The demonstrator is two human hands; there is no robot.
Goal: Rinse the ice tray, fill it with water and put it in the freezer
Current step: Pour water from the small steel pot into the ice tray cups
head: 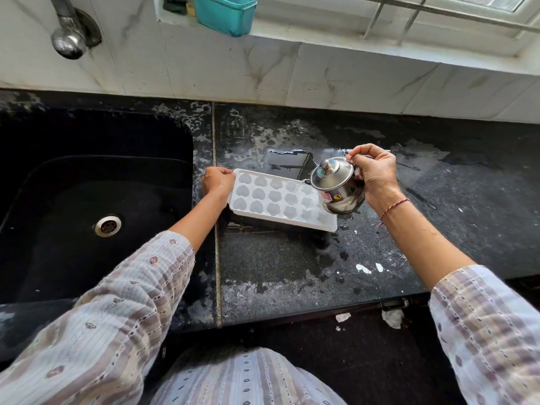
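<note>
A white ice tray (274, 198) with heart-shaped cells lies on the black counter (292, 273), just right of the sink. My left hand (217, 182) grips the tray's left end. My right hand (374, 173) holds a small lidded steel pot (336, 185) by its handle, tilted over the tray's right end. A thin stream of water runs from the pot's spout into a cell in the upper right of the tray.
A black sink (87, 200) with a steel drain (107, 225) lies to the left, and a steel tap (68, 36) is on the wall above it. The counter is wet around the tray. A teal container (225, 13) stands on the window ledge.
</note>
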